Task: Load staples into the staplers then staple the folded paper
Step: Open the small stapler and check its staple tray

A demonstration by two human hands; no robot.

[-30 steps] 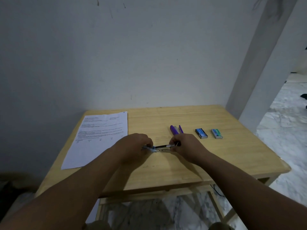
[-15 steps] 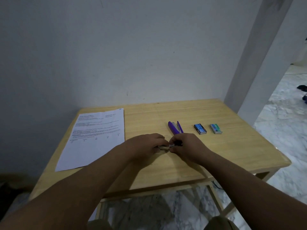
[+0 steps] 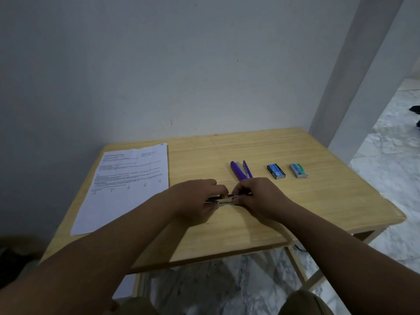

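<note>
At the middle of the wooden table (image 3: 318, 201), my left hand (image 3: 195, 201) and my right hand (image 3: 261, 198) both grip a small dark stapler (image 3: 225, 199) with a metal rail. Only its middle shows between my fingers. A purple stapler (image 3: 240, 170) lies open just behind my right hand. Right of it sit a blue staple box (image 3: 276, 171) and a green staple box (image 3: 298, 170). A printed sheet of paper (image 3: 122, 187) lies flat on the left side of the table.
A white wall runs behind the table and a white pillar (image 3: 354, 87) stands at its far right corner. Marble floor (image 3: 391, 155) shows to the right and under the table. The table's front edge is close to my forearms.
My hands have come closer together along the dark stapler, so less of its metal rail shows than a second ago. The camera view has tilted slightly.
</note>
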